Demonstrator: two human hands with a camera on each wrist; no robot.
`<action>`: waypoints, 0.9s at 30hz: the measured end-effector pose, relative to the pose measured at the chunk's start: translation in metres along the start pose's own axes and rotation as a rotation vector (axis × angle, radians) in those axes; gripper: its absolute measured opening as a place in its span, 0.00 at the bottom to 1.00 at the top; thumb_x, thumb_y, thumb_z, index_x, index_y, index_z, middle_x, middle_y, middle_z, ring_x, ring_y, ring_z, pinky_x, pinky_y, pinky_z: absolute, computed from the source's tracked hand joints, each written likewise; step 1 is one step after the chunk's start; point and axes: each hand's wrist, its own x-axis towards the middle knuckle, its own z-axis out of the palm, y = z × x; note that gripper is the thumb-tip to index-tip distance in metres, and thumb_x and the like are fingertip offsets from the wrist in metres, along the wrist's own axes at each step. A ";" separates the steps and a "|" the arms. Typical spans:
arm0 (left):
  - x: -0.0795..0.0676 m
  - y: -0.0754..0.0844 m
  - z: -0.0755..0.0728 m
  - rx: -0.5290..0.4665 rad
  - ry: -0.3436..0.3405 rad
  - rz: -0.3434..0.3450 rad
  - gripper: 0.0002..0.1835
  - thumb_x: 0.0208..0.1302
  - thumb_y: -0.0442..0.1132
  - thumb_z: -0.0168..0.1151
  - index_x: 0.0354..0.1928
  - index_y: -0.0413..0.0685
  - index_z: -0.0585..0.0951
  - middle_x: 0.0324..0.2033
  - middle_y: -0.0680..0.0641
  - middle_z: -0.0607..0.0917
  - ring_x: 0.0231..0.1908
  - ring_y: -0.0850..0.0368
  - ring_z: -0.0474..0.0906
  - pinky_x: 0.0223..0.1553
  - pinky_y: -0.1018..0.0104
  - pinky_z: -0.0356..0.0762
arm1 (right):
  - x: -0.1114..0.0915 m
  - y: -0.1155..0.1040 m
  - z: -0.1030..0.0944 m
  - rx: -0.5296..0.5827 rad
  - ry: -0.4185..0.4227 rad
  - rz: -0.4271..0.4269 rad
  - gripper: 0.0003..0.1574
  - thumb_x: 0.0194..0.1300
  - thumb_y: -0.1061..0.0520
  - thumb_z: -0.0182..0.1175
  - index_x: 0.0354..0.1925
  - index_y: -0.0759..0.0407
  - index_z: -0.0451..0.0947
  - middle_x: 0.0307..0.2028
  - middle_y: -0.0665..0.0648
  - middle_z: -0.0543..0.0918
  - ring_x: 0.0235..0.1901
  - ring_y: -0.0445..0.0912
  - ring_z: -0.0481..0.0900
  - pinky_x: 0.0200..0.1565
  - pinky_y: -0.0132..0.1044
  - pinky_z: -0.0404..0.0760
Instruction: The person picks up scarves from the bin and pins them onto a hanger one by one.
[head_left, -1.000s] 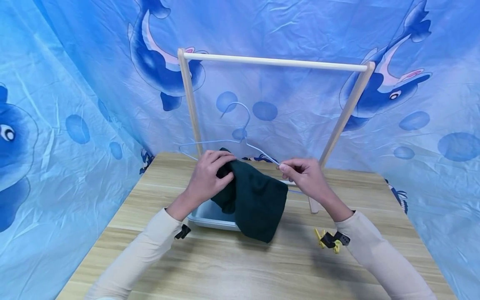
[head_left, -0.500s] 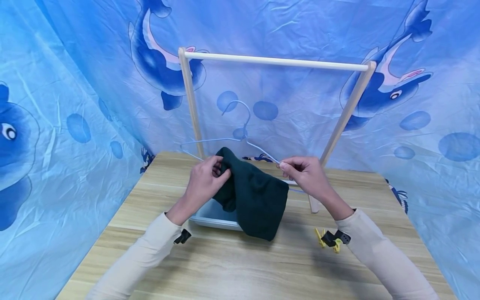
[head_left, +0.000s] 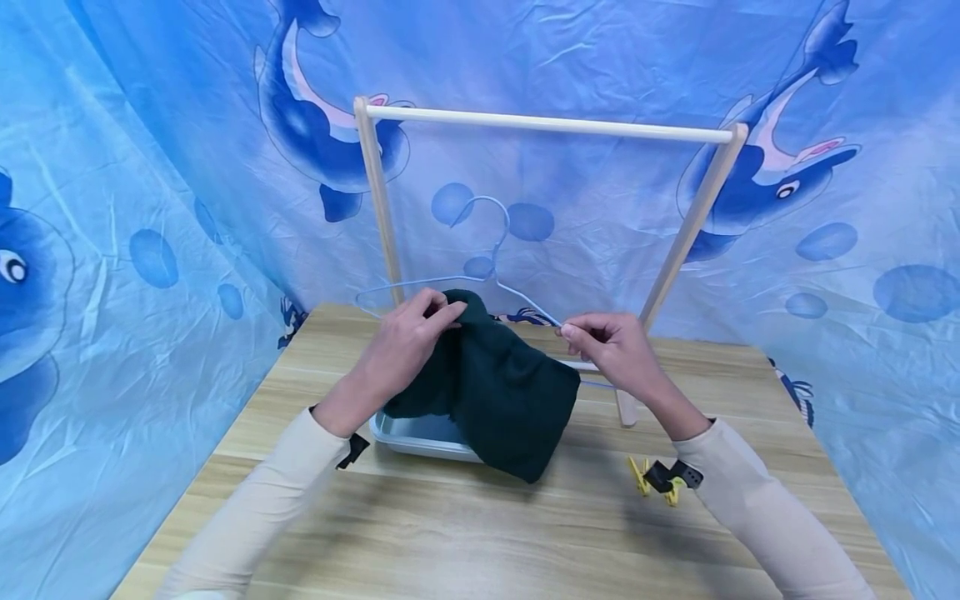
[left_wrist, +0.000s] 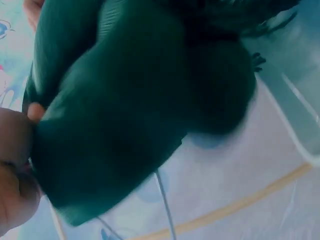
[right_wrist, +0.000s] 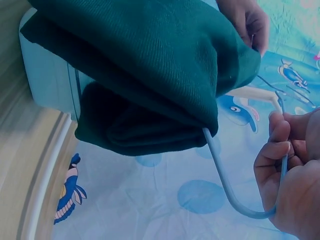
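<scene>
A light-blue wire hanger (head_left: 525, 297) is held up above the table, its hook pointing upward. My right hand (head_left: 611, 346) pinches its right shoulder, also seen in the right wrist view. A dark green scarf (head_left: 517, 392), with fringe-like strands in the left wrist view, drapes over the hanger's lower bar. My left hand (head_left: 397, 342) pinches the scarf's upper edge between thumb and fingers near the hanger's left side. In the right wrist view the hanger's bar (right_wrist: 220, 167) comes out from inside the scarf's fold. Scarf and left hand hide much of the bar.
Under the scarf sits a pale blue tray (head_left: 423, 448). Behind stands a wooden rack with a white rail (head_left: 547, 123). Yellow clips (head_left: 639, 477) lie on the wooden table (head_left: 465, 533) by my right wrist. A blue patterned curtain (head_left: 187, 125) surrounds the table.
My left hand has shifted its hold along the scarf's upper edge. The scarf's left part now spreads farther left over the tray. The hanger's hook has moved slightly right; my right hand keeps its pinch.
</scene>
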 end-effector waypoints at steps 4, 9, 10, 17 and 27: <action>0.002 -0.004 -0.005 0.001 -0.034 0.059 0.14 0.65 0.27 0.67 0.52 0.41 0.85 0.39 0.41 0.78 0.36 0.47 0.77 0.43 0.57 0.83 | -0.001 -0.001 -0.002 0.008 0.003 0.007 0.09 0.72 0.68 0.60 0.39 0.71 0.87 0.23 0.59 0.83 0.21 0.43 0.75 0.26 0.31 0.77; -0.004 -0.005 -0.006 -0.078 -0.062 0.021 0.15 0.65 0.31 0.69 0.54 0.40 0.85 0.39 0.43 0.79 0.36 0.50 0.78 0.44 0.58 0.84 | 0.000 -0.003 -0.005 0.034 0.003 -0.014 0.09 0.72 0.69 0.60 0.39 0.70 0.87 0.24 0.63 0.83 0.21 0.44 0.75 0.26 0.32 0.77; -0.005 -0.005 -0.006 -0.098 -0.062 0.014 0.16 0.64 0.31 0.69 0.54 0.39 0.85 0.39 0.43 0.79 0.36 0.51 0.79 0.43 0.59 0.84 | 0.000 -0.004 -0.006 0.039 0.005 -0.022 0.09 0.72 0.69 0.60 0.39 0.71 0.87 0.24 0.63 0.83 0.21 0.44 0.75 0.26 0.31 0.77; -0.012 -0.009 -0.005 -0.147 -0.057 0.001 0.18 0.62 0.32 0.72 0.54 0.38 0.84 0.39 0.44 0.80 0.36 0.53 0.79 0.39 0.59 0.82 | 0.002 -0.006 -0.010 0.033 0.010 -0.062 0.08 0.71 0.70 0.60 0.38 0.70 0.87 0.23 0.58 0.82 0.21 0.46 0.74 0.24 0.30 0.76; -0.010 -0.002 -0.005 -0.048 -0.104 0.028 0.24 0.61 0.31 0.74 0.59 0.42 0.81 0.54 0.38 0.78 0.53 0.42 0.76 0.55 0.50 0.78 | 0.009 -0.010 -0.013 0.016 0.003 -0.067 0.09 0.72 0.69 0.59 0.37 0.68 0.87 0.23 0.59 0.82 0.21 0.46 0.74 0.25 0.31 0.76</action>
